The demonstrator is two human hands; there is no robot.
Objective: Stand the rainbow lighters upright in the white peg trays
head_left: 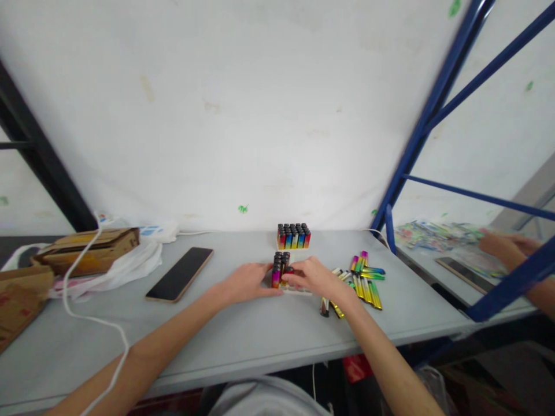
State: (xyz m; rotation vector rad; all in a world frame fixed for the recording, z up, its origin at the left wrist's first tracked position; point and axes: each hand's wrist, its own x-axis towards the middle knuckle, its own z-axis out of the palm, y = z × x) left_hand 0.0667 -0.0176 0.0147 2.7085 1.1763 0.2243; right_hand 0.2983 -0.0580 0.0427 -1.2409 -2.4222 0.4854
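Near the middle of the table, a pale lighter tray (299,291) has shiny multicoloured lighters (276,278) with black tops standing upright in its left part. My left hand (243,283) grips the tray's left end, with the thumb in front and the fingers behind. Over the tray, my right hand (314,277) has its fingers closed on a lighter with a dark top; most of that lighter is hidden by the fingers. Just right of my right hand lie several loose lighters (368,292) in gold, green and pink. Behind stands a filled block of upright lighters (294,238).
A dark phone (181,274) lies to the left. Further left are cardboard boxes (87,251), a white plastic bag (125,268) and a hanging white cable (67,289). A blue metal frame (416,136) rises at right; beyond it another person's hands (505,248) are over small packets.
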